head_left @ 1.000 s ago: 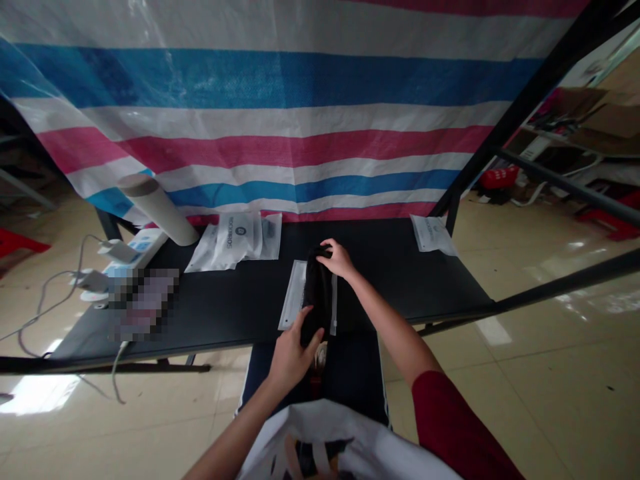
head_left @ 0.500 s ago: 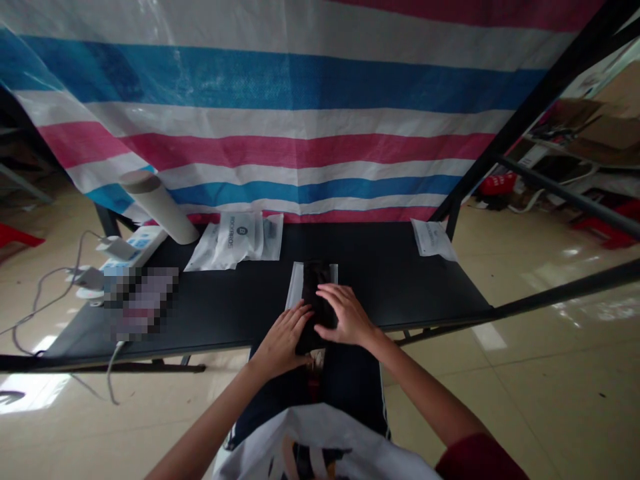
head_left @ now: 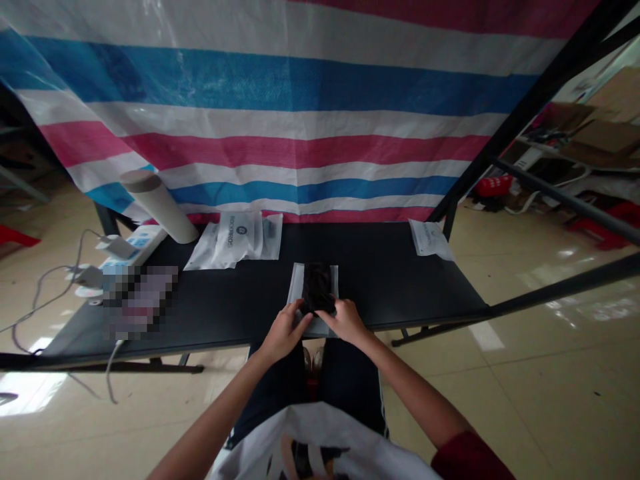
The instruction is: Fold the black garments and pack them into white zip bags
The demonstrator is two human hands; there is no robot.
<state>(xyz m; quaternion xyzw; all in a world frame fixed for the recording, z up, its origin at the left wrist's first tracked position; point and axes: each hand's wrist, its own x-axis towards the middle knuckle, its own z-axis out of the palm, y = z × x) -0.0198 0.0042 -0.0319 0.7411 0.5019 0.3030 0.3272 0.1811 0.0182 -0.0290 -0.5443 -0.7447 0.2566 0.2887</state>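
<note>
While the left hand (head_left: 283, 331) and right hand (head_left: 346, 321) meet at the near end of one soft black bundle (head_left: 317, 287), faintly glossy on top, their fingers (head_left: 300, 308) lie pressed together; whether they pinch anything, I cannot tell. Just past the fingertips, the bundle rests on one translucent plastic sleeve (head_left: 299, 283) on the black bench (head_left: 400, 280). Compared with the earlier view, the hands have drawn closer and slid to the bundle's near end, no longer spread across it. Farther left of the fingers lie overlapping white printed packets (head_left: 235, 239), their number unclear, and one cardboard tube (head_left: 157, 207); farther right, one white packet (head_left: 430, 239)
</note>
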